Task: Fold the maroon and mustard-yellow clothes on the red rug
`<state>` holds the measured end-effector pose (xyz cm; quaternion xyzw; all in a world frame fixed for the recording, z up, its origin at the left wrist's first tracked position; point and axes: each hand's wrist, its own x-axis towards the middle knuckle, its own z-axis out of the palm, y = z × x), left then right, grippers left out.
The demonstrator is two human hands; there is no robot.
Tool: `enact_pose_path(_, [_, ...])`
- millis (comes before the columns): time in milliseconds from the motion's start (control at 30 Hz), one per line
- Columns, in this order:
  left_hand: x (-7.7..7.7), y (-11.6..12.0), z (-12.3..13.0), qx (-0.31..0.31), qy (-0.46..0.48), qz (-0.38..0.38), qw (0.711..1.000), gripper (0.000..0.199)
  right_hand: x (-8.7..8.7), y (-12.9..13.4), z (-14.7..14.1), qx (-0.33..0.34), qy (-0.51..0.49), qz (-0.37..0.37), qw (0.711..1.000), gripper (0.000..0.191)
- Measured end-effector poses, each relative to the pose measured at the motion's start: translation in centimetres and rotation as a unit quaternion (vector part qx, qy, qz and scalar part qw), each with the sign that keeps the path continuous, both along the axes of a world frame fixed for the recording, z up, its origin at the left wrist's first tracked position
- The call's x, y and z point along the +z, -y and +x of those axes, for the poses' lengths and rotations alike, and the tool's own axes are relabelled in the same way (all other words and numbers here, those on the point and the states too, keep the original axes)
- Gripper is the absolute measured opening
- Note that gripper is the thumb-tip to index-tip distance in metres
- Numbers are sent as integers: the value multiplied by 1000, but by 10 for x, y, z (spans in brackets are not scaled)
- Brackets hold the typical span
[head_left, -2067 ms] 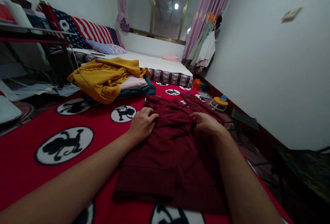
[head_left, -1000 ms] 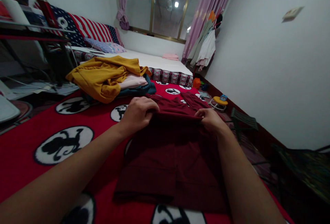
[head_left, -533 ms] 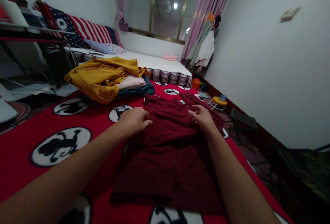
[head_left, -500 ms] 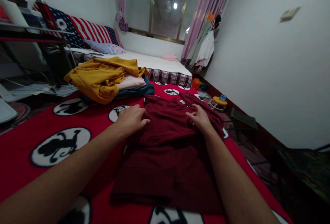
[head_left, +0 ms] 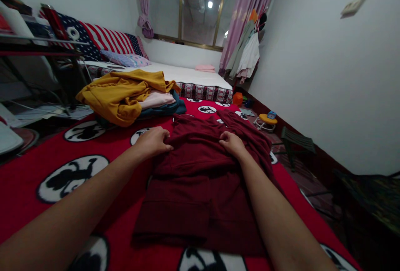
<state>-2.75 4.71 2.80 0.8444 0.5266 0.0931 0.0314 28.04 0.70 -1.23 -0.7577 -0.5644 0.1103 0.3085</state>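
Note:
A maroon sweatshirt (head_left: 190, 158) lies spread on the red blanket, wrinkled in its upper part, with one section folded over at the lower left. At its left edge, my left hand (head_left: 153, 142) pinches the cloth between thumb and fingers. My right hand (head_left: 233, 144) rests on the upper right part, fingertips closed on a bit of the fabric. Beyond my left hand sits a pile of clothes, with a mustard-yellow garment (head_left: 121, 96) on top and pink and dark teal cloth (head_left: 179, 106) beneath.
The red blanket (head_left: 125, 187) carries white ovals with black figures. Behind it stands a bed with a white sheet (head_left: 178, 71). A cluttered desk (head_left: 40, 50) is at the left. Along the right wall are a yellow stool (head_left: 267, 119) and a dark folding stool (head_left: 296, 140).
Both hands have shifted slightly left, and their fingers have closed on the sweatshirt. Its left edge is drawn a little to the left. The clothes pile stays put.

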Motion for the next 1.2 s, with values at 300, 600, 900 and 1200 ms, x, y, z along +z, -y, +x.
enact_pose_path(300, [12,-17,30,-24,282,46,958,31,23,14,18,-86,-194,68,975,11])
enact_pose_path(600, [-16,-52,68,29,141,129,981,44,22,16,30,-136,-248,61,957,16])
enact_pose_path(900, [-38,19,55,-307,145,12,940,35,84,50,8,189,55,-149,969,20])
enact_pose_path(1200, [-52,33,56,-320,190,-13,928,34,33,27,-55,167,89,52,981,30])
